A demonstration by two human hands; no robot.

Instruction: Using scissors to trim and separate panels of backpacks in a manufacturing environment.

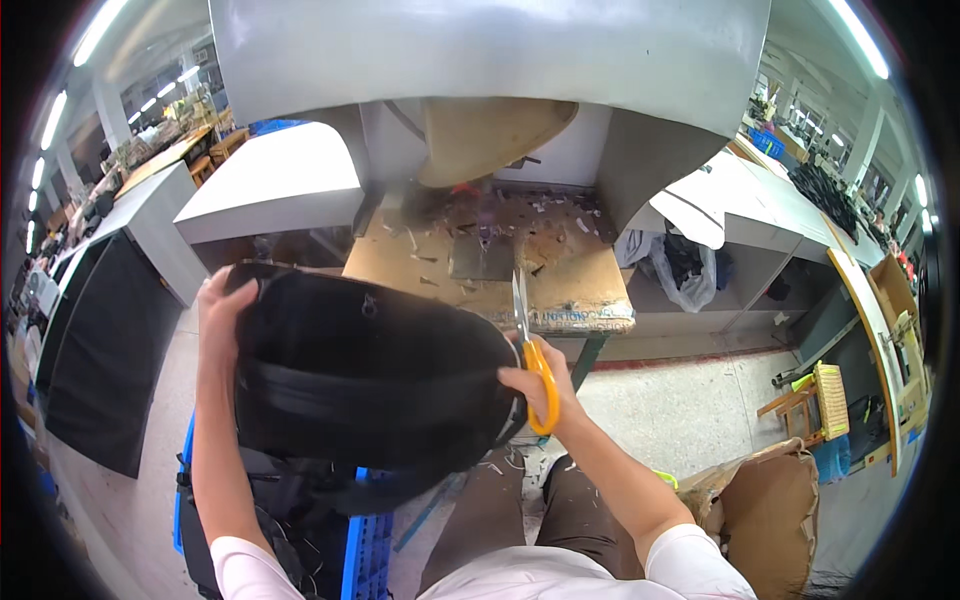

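A large black fabric bag (370, 380), slightly blurred, is held up in front of me above my lap. My left hand (222, 310) is closed on its left end, with the thumb over the upper edge. At the bag's right end is my right hand (545, 385). It holds scissors (541, 385) with orange handles, their blades pointing up and away from me. The thumb of that hand also presses against the bag's edge. The scissors' tips are over the front of the worktable (390, 262), apart from the bag.
Scraps litter the worktable under a grey metal hood (480, 50). A blue crate (368, 555) with black pieces stands below the bag at left. To the right are a torn cardboard box (765, 520), a small wooden stool (822, 405) and a plastic bag (690, 275) on a shelf.
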